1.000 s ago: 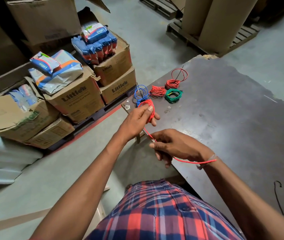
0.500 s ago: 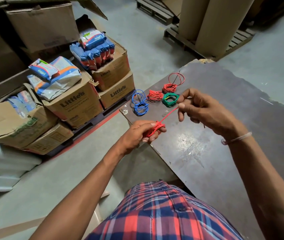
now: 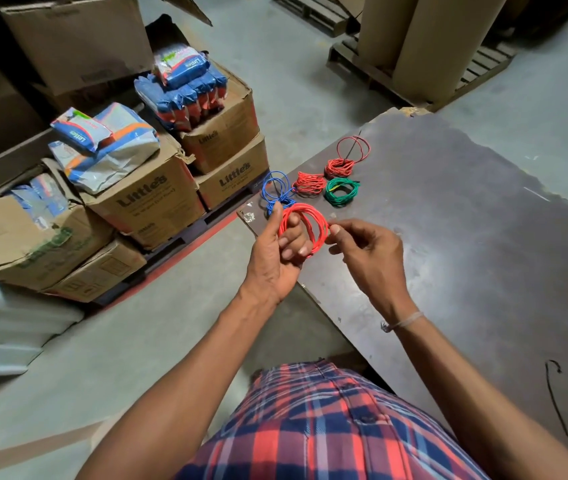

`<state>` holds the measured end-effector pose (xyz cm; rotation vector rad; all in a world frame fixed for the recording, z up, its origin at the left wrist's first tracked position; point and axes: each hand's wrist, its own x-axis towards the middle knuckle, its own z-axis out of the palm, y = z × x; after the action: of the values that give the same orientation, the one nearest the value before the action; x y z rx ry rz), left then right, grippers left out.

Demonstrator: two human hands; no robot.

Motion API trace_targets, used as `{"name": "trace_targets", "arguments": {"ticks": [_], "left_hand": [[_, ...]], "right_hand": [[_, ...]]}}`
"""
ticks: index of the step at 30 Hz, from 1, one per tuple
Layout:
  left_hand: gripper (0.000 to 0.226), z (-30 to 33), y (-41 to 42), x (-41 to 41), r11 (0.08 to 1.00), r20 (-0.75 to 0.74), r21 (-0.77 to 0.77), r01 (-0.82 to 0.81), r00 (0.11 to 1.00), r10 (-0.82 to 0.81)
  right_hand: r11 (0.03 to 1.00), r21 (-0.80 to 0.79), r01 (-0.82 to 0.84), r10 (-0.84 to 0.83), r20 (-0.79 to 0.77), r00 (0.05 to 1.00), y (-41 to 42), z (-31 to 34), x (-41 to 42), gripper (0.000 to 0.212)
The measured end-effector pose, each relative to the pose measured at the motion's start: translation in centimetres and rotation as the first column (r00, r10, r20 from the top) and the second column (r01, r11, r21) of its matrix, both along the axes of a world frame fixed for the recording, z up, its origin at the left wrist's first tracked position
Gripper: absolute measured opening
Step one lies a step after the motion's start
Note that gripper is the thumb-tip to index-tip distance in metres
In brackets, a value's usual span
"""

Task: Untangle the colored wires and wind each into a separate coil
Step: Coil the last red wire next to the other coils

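Holding the red coil [image 3: 305,233] upright on the curled fingers of your left hand [image 3: 275,254], you had it just above the near-left corner of the table [image 3: 483,237], with your right hand [image 3: 365,251] pinching its rim at three o'clock. Half a second before, a straight run of red wire was stretched between your hands; that run had gone into the loops, so I judge this coil nearly wound, with only the tail left to tuck in. Just beyond it, at eleven o'clock, lay the blue coil [image 3: 275,192], partly behind your left thumb; at twelve to one o'clock sat two small red coils [image 3: 308,183] [image 3: 339,168], the farther one trailing loose loops, and the green coil [image 3: 341,192], each apart from the others. The table edge ran right under your left hand, so a dropped coil could have fallen to the floor [image 3: 171,341]. Open tabletop spread wide toward three o'clock, giving you room to set this one down. A thin black wire [image 3: 554,393] lay alone near the table's close edge at five o'clock, and stacked cardboard boxes [image 3: 144,199] stood off at nine to ten o'clock.
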<state>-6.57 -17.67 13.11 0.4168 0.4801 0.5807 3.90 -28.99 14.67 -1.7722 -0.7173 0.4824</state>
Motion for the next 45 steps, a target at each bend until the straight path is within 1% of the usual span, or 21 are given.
{"name": "trace_targets", "arguments": {"ticks": [2, 4, 7, 9, 11, 14, 19, 21, 23, 26, 28, 31, 33, 34, 37, 38, 41, 43, 45], "left_hand": [[0.043, -0.2, -0.4, 0.5, 1.000, -0.022, 0.003, -0.014, 1.000, 0.014], [0.045, -0.1, -0.9, 1.1, 1.000, -0.027, 0.002, -0.013, 1.000, 0.013], [0.046, 0.3, -1.7, 2.2, 1.000, -0.039, 0.004, 0.006, 0.999, -0.006], [0.045, 0.6, -2.2, 2.9, 0.999, -0.032, 0.010, 0.032, 0.999, -0.032], [0.045, 1.0, -2.6, 3.5, 0.998, -0.028, 0.007, 0.058, 0.998, -0.058], [0.045, 1.7, -3.1, 4.3, 0.996, -0.034, -0.012, 0.085, 0.996, -0.086], [0.045, 2.3, -3.8, 5.3, 0.990, -0.009, -0.058, 0.127, 0.992, -0.128], [0.044, 2.7, -4.0, 5.6, 0.988, 0.006, -0.063, 0.141, 0.990, -0.141], [0.042, 3.2, -4.2, 6.1, 0.989, -0.031, -0.047, 0.139, 0.990, -0.140], [0.040, 3.6, -4.5, 7.0, 0.995, -0.160, -0.008, 0.099, 0.982, -0.099], [0.039, 3.3, -4.6, 7.5, 0.998, -0.233, -0.030, 0.062, 0.970, -0.068], [0.030, 2.3, -4.6, 8.2, 0.998, -0.252, -0.054, 0.046, 0.966, -0.058], [0.039, 1.7, -4.9, 8.6, 0.998, -0.235, -0.017, 0.056, 0.970, -0.058], [0.040, 1.5, -5.0, 8.8, 0.999, -0.239, 0.014, 0.051, 0.970, -0.047], [0.016, 1.6, -5.6, 9.5, 0.994, -0.246, 0.105, 0.005, 0.969, 0.021], [0.012, 1.6, -5.8, 9.8, 0.993, -0.250, 0.121, -0.001, 0.968, 0.031], [0.020, 1.3, -6.3, 10.8, 0.987, -0.288, 0.157, 0.015, 0.957, 0.032], [0.023, 0.7, -7.0, 11.7, 0.987, -0.307, 0.154, 0.039, 0.952, 0.010], [0.024, 0.0, -7.8, 12.5, 0.987, -0.320, 0.141, 0.076, 0.947, -0.027]], "right_hand": [[0.999, -0.012, 0.030, -0.027, 0.152, 0.988, -0.3, 0.0, 0.0, 0.024], [0.999, -0.015, 0.041, -0.036, 0.269, 0.963, -0.6, 0.0, 0.1, 0.023], [0.996, -0.049, 0.071, -0.048, 0.367, 0.929, -0.9, -0.1, 1.0, 0.020], [0.994, -0.063, 0.091, -0.059, 0.397, 0.916, -1.3, -0.1, 1.7, 0.017], [0.992, -0.070, 0.101, -0.068, 0.378, 0.923, -1.6, 0.1, 2.2, 0.017], [0.994, -0.036, 0.101, -0.086, 0.290, 0.953, -2.2, 0.5, 2.7, 0.017], [0.992, 0.089, 0.084, -0.093, 0.096, 0.991, -3.4, 0.8, 3.5, 0.015], [0.986, 0.137, 0.093, -0.108, 0.110, 0.988, -3.9, 1.1, 3.7, 0.013], [0.980, 0.172, 0.104, -0.125, 0.114, 0.986, -4.3, 1.4, 3.9, 0.012], [0.975, 0.196, 0.105, -0.126, 0.096, 0.987, -4.9, 1.5, 4.0, 0.013], [0.974, 0.195, 0.118, -0.137, 0.088, 0.987, -5.1, 1.3, 4.1, 0.012], [0.968, 0.194, 0.159, -0.173, 0.057, 0.983, -5.4, 0.9, 4.2, 0.011], [0.964, 0.178, 0.196, -0.203, 0.024, 0.979, -5.6, 0.5, 4.4, 0.012], [0.963, 0.164, 0.215, -0.219, 0.008, 0.976, -5.6, 0.3, 4.6, 0.012], [0.961, 0.118, 0.248, -0.241, -0.071, 0.968, -5.9, -0.4, 5.1, 0.014], [0.963, 0.092, 0.252, -0.245, -0.081, 0.966, -6.1, -0.7, 5.4, 0.015], [0.974, -0.013, 0.226, -0.226, -0.052, 0.973, -7.2, -1.1, 5.9, 0.020], [0.975, -0.060, 0.213, -0.218, -0.083, 0.972, -7.9, -1.1, 6.4, 0.025], [0.968, -0.098, 0.230, -0.240, -0.109, 0.965, -8.7, -1.1, 7.4, 0.025]]}}
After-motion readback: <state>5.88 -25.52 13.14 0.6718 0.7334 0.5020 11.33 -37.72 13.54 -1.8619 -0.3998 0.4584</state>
